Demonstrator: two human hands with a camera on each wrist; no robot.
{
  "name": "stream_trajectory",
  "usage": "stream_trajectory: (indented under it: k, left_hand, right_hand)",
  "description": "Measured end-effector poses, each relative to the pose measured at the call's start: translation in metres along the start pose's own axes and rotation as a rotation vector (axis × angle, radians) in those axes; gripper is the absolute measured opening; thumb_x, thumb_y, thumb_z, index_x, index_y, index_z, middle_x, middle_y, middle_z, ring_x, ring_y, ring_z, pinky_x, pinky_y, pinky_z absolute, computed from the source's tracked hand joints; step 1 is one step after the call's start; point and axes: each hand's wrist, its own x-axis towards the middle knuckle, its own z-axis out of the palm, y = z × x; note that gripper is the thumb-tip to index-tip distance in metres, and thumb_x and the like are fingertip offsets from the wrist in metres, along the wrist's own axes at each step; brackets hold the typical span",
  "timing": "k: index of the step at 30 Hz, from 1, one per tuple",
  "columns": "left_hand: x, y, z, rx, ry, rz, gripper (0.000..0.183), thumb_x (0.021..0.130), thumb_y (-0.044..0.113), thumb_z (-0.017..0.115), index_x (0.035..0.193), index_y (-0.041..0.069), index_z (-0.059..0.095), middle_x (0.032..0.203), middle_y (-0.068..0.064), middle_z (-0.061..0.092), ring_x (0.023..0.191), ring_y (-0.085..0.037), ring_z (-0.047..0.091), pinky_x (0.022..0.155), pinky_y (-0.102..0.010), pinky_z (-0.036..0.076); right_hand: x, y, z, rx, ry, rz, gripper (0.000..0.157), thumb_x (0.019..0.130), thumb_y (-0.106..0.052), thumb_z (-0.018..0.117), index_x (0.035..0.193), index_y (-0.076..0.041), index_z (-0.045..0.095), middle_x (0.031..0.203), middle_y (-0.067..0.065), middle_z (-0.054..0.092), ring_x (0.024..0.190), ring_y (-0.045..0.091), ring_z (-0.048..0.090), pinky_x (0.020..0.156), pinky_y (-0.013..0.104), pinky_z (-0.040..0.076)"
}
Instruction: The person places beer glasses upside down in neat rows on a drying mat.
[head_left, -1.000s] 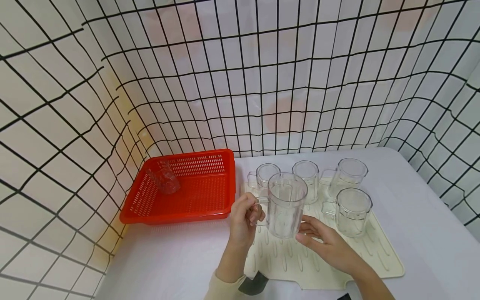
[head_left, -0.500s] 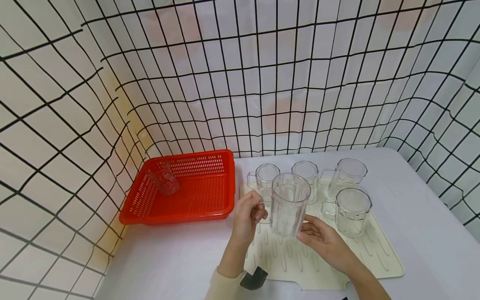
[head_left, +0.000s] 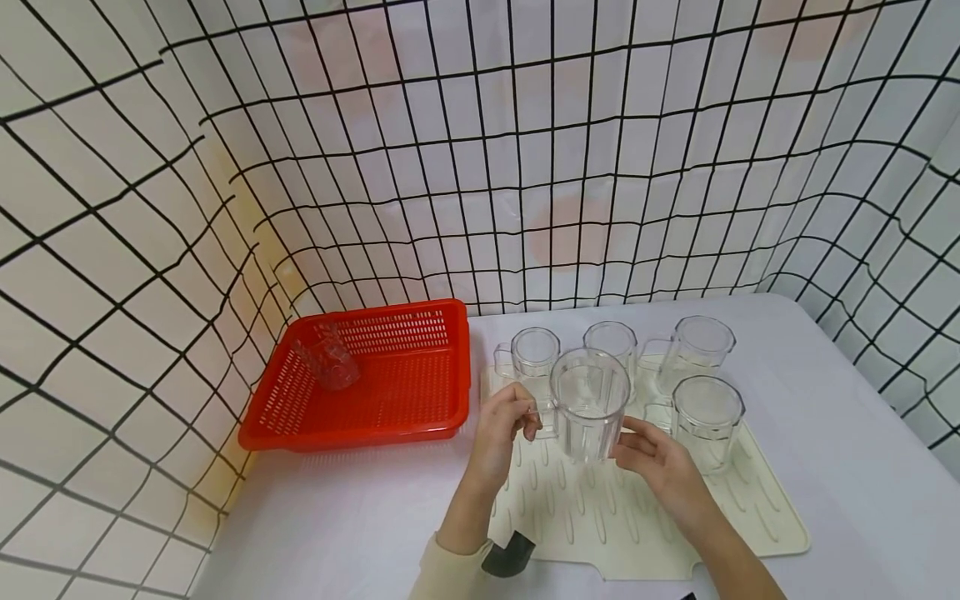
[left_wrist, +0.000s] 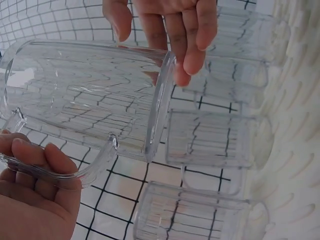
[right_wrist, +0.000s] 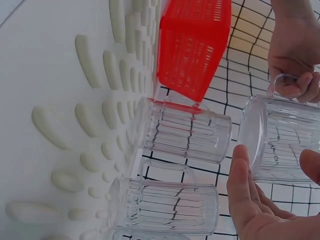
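Observation:
A clear faceted mug (head_left: pixel 589 417) is held up above the cream ridged mat (head_left: pixel 570 533), its mouth tilted toward the head camera. My left hand (head_left: pixel 501 433) grips its handle, fingers curled through the loop as the left wrist view shows. On the other side my right hand (head_left: pixel 663 467) touches or hovers at the lower wall and base. Its fingers are fairly straight in the left wrist view (left_wrist: pixel 172 35), and its thumb overlaps the mug's wall in the right wrist view.
Several similar clear mugs stand upright on the mat, including a back-left mug (head_left: pixel 534 354) and a front-right mug (head_left: pixel 707 425). A red perforated basket (head_left: pixel 352 437) at left holds clear glassware (head_left: pixel 336 367). Black wire mesh (head_left: pixel 517 133) walls the back and sides.
Both hands and the mug have shifted slightly to the right. The mug's mouth has tipped a little more toward the head camera, and the right hand has moved slightly up its side.

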Motion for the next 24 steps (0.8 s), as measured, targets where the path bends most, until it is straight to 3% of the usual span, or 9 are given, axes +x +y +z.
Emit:
stream_trajectory:
  k: [5,11,15,20,22,24]
  left_hand:
    - [0.0002,-0.0023,-0.0006,0.013,-0.051,0.021,0.027,0.090,0.005,0.034,0.072,-0.015,0.038,0.066,0.001,0.044,0.060,-0.009,0.044,0.060,-0.021,0.039]
    - [0.0005,-0.0053,0.0017,-0.018,-0.057,0.041,0.024,0.090,0.002,0.029,0.067,-0.005,0.027,0.061,-0.014,0.026,0.057,-0.011,0.033,0.055,-0.022,0.028]
    - [0.0002,-0.0062,0.0028,-0.041,-0.042,0.064,0.024,0.090,0.002,0.029,0.066,-0.002,0.027,0.060,-0.013,0.025,0.055,-0.012,0.030,0.054,-0.021,0.027]
    - [-0.0001,-0.0076,0.0036,-0.080,-0.054,0.159,0.023,0.087,0.000,0.030,0.064,0.003,0.029,0.058,-0.009,0.024,0.053,-0.019,0.024,0.051,-0.025,0.023]
    - [-0.0001,-0.0083,0.0054,-0.087,-0.031,0.203,0.024,0.086,-0.001,0.031,0.063,0.004,0.030,0.057,-0.008,0.024,0.053,-0.022,0.022,0.049,-0.028,0.020]
    - [0.0002,-0.0083,0.0081,-0.082,0.035,0.225,0.024,0.085,-0.001,0.032,0.062,0.004,0.031,0.058,-0.008,0.024,0.053,-0.021,0.023,0.049,-0.026,0.020]
  right_hand:
    - [0.0021,0.0026,-0.0006,0.045,0.015,-0.073,0.045,0.100,-0.008,0.050,0.136,0.016,0.039,0.109,0.012,0.064,0.093,0.006,0.063,0.082,0.021,0.051]
    - [0.0036,0.0060,-0.0012,0.146,-0.026,-0.213,0.040,0.106,-0.011,0.039,0.131,0.021,0.039,0.107,-0.002,0.066,0.097,0.009,0.064,0.081,0.022,0.052]
    - [0.0036,0.0054,0.0001,0.147,-0.038,-0.222,0.041,0.106,-0.010,0.036,0.132,0.022,0.036,0.108,-0.006,0.065,0.098,0.007,0.063,0.082,0.021,0.052]
    - [0.0044,0.0052,0.0006,0.137,-0.052,-0.229,0.039,0.106,-0.010,0.036,0.132,0.020,0.038,0.109,-0.006,0.066,0.100,0.006,0.062,0.083,0.021,0.051]
    - [0.0052,0.0052,0.0006,0.155,-0.058,-0.241,0.035,0.106,-0.010,0.036,0.129,0.016,0.043,0.110,-0.005,0.067,0.100,0.007,0.063,0.083,0.022,0.052]
    - [0.0055,0.0048,0.0008,0.176,-0.066,-0.250,0.030,0.106,-0.009,0.037,0.126,0.009,0.050,0.111,-0.003,0.068,0.101,0.008,0.063,0.083,0.023,0.052]
